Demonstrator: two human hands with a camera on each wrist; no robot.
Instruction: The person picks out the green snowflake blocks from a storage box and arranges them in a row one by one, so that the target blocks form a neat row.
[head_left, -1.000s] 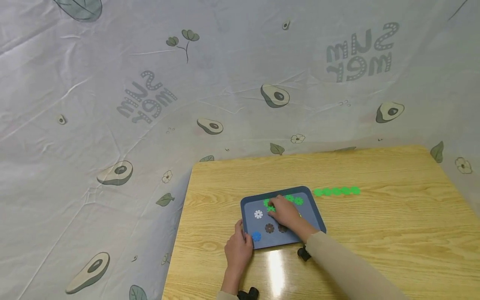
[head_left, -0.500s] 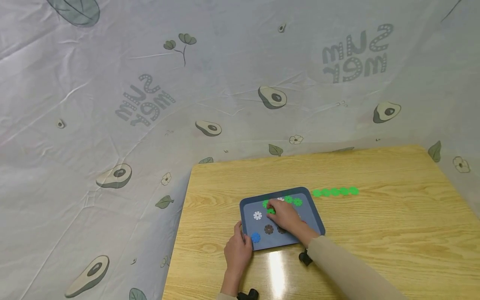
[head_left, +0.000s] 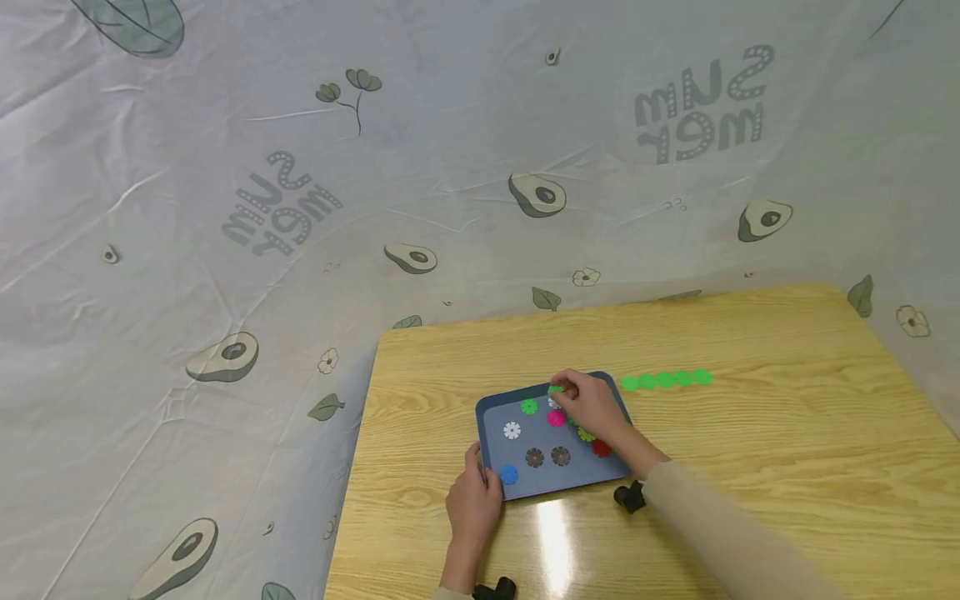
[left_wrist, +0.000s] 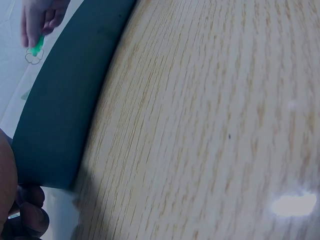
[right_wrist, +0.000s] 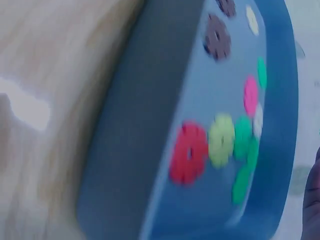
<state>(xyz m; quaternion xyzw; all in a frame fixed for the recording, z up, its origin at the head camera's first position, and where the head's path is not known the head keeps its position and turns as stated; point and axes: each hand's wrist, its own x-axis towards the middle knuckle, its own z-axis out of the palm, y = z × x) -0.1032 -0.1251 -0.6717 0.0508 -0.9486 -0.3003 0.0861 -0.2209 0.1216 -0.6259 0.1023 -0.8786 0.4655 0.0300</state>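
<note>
Tray (head_left: 540, 481) at lower middle of the head view, gripped at its lower left corner by the left hand (head_left: 474, 500), just as half a second ago. Green notched disc (head_left: 555, 389) pinched between thumb and fingertips of the right hand (head_left: 592, 406), now shifted up and rightward, overlapping the tray's upper rim. More fully in sight since that shift: pink disc (head_left: 556, 417), red disc (head_left: 602, 448), yellow-green disc (head_left: 586, 435). Unmoved on the tray: blue disc (head_left: 508, 475) at lower left, white disc (head_left: 512, 430) above. Row of green discs (head_left: 665, 380) right of the tray, unchanged. Wood-grain table (head_left: 787, 417) with a bright glare streak at lower middle; behind, across the upper frame and left, creased pale sheet (head_left: 450, 100) printed with avocados, leaves and mirrored lettering.

Left wrist view: tray wall slanting from top to lower left, with curled left fingers by its lower end; right hand, blurred, at upper left, green disc at its fingertips.

Right wrist view, blurred: tray and discs across the middle; sliver of right hand at right edge, grasp impossible to tell from there.
</note>
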